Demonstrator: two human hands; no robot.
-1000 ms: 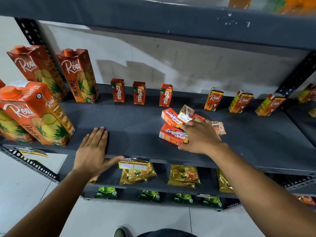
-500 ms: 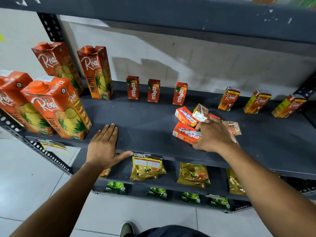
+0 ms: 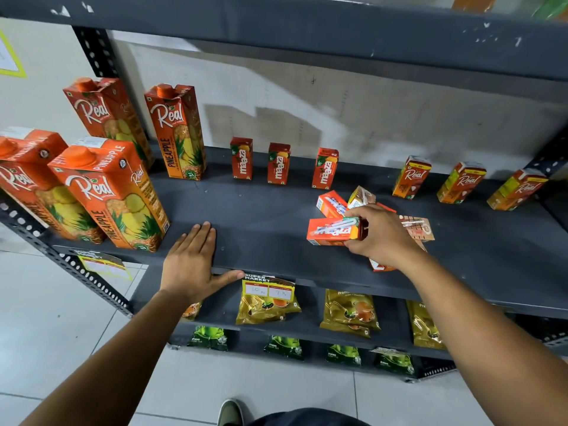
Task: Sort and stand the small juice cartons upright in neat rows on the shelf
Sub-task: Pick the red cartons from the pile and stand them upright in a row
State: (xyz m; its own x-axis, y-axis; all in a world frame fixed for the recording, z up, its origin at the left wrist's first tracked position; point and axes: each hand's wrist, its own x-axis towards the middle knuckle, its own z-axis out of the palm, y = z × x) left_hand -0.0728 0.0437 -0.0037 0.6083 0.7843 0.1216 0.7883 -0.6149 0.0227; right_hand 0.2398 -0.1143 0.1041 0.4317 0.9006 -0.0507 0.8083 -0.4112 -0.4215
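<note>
My right hand (image 3: 382,233) grips a small red Maaza carton (image 3: 333,231) lying on its side, lifted slightly off a heap of toppled small cartons (image 3: 332,204) on the dark grey shelf (image 3: 264,216). Another fallen carton (image 3: 418,229) lies just right of the hand, and one more (image 3: 381,266) peeks out under my wrist. Three Maaza cartons (image 3: 278,163) stand upright along the back. Three small Real cartons (image 3: 462,182) stand further right. My left hand (image 3: 192,261) lies flat and open on the shelf's front edge.
Several tall Real pineapple cartons (image 3: 110,195) stand at the left end of the shelf. Below, a lower shelf holds golden pouches (image 3: 267,305) and green tea packs (image 3: 284,345). An upper shelf (image 3: 307,29) overhangs. A price tag (image 3: 267,290) hangs off the front edge.
My right hand has closed on the front Maaza carton and raised it a little from the heap. The view has shifted left. The left hand stays put on the shelf edge.
</note>
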